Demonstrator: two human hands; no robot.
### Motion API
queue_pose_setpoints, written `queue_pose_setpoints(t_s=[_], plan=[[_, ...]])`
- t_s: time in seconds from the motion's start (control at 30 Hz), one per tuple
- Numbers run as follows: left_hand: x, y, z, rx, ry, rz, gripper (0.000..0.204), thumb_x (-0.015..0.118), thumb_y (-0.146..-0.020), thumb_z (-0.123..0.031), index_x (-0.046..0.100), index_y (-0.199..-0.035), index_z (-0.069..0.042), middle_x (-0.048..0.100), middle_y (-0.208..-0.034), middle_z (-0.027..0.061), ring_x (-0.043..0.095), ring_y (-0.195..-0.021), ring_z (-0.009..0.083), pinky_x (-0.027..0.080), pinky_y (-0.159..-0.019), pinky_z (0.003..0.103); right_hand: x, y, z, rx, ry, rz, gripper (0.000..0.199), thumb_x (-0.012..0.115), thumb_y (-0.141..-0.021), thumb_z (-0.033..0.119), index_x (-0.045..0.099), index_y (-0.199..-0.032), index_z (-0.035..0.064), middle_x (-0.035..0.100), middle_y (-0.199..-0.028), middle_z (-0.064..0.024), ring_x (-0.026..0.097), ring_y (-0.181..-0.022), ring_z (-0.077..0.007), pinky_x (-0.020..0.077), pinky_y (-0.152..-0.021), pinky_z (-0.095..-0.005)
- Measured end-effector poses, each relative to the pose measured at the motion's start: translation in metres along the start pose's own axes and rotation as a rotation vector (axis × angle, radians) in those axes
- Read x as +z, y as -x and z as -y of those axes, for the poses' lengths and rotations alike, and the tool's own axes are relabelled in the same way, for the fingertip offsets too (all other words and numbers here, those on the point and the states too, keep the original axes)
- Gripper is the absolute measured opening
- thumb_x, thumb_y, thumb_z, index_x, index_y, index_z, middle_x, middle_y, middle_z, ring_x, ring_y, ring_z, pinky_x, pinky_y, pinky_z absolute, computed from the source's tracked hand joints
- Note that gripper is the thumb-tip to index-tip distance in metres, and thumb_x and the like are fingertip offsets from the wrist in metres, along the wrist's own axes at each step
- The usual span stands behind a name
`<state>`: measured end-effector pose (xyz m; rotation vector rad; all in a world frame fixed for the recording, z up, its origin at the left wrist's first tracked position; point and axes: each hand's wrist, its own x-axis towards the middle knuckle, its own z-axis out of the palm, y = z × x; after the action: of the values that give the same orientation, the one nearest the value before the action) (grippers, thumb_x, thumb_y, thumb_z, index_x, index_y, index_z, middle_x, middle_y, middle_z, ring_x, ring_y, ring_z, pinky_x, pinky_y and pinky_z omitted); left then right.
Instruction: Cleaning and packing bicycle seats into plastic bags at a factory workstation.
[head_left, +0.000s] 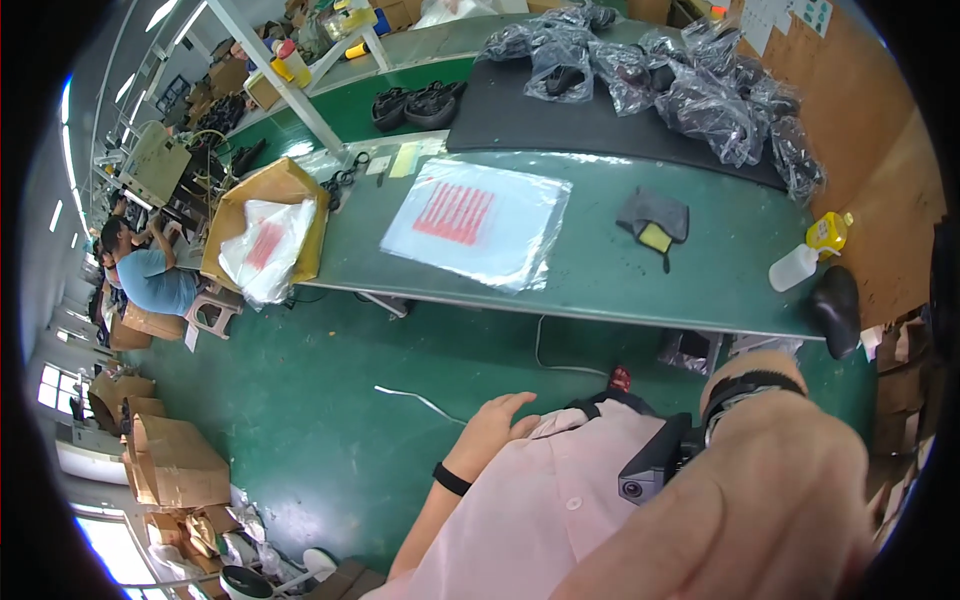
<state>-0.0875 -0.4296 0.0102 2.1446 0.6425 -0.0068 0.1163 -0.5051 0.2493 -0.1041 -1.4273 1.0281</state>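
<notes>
My left hand (497, 428) hangs beside my pink shirt (575, 500), fingers stretched out and nothing in them; a black band circles its wrist. My right hand (750, 490) looms large and blurred close to the view, its fingers hidden. At that wrist are a black strap (755, 388) and a small black camera (645, 480). Across the green table (420, 265) lie a stack of clear plastic bags with red print (470, 220), and a dark grey cloth (655, 212) with a yellow patch. A black, saddle-shaped object (838, 310) rests at the right corner.
A carton (313, 245) of printed bags stands at the table's left end. Plastic-wrapped dark items (690, 100) pile on a black mat (580, 125). A white bottle (793, 268) and a yellow bottle (828, 235) stand right. A person in blue (155, 280) sits far left, near cartons (175, 460).
</notes>
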Motion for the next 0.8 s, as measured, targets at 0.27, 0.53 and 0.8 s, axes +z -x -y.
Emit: queue_pose_setpoints(t_s=[0.27,0.53,0.8], plan=[[-0.016,0.041,0.064,-0.095,0.064,-0.195,0.041,0.06,-0.086,-0.027,0.054,-0.119,-0.003,0.058,-0.115,0.0189,0.053,-0.108,0.0359,0.042,-0.092,0.04,-0.024,-0.005,-0.03,0.035,-0.064,0.048,0.034,0.058,-0.089,0.024,0.061,-0.099,-0.0078,0.064,-0.098,-0.0249,0.065,-0.083,-0.0318,0.0534,-0.071,-0.035],[-0.063,0.044,0.079,-0.389,0.074,-0.266,0.041,0.061,-0.085,-0.024,0.054,-0.119,-0.003,0.058,-0.116,0.0191,0.053,-0.108,0.0364,0.043,-0.092,0.04,-0.104,-0.04,-0.049,-0.047,-0.102,0.178,0.033,0.058,-0.089,0.024,0.061,-0.099,-0.0076,0.064,-0.098,-0.0245,0.065,-0.084,-0.0315,0.0532,-0.071,-0.0348],[-0.119,-0.01,0.097,-0.412,0.111,-0.297,0.04,0.063,-0.083,-0.02,0.057,-0.12,-0.005,0.06,-0.114,0.0188,0.059,-0.101,0.0324,0.048,-0.083,0.038,-0.173,-0.046,-0.071,-0.115,-0.108,0.166,0.033,0.057,-0.089,0.024,0.061,-0.1,-0.0075,0.064,-0.098,-0.024,0.065,-0.084,-0.0311,0.0529,-0.071,-0.0346]])
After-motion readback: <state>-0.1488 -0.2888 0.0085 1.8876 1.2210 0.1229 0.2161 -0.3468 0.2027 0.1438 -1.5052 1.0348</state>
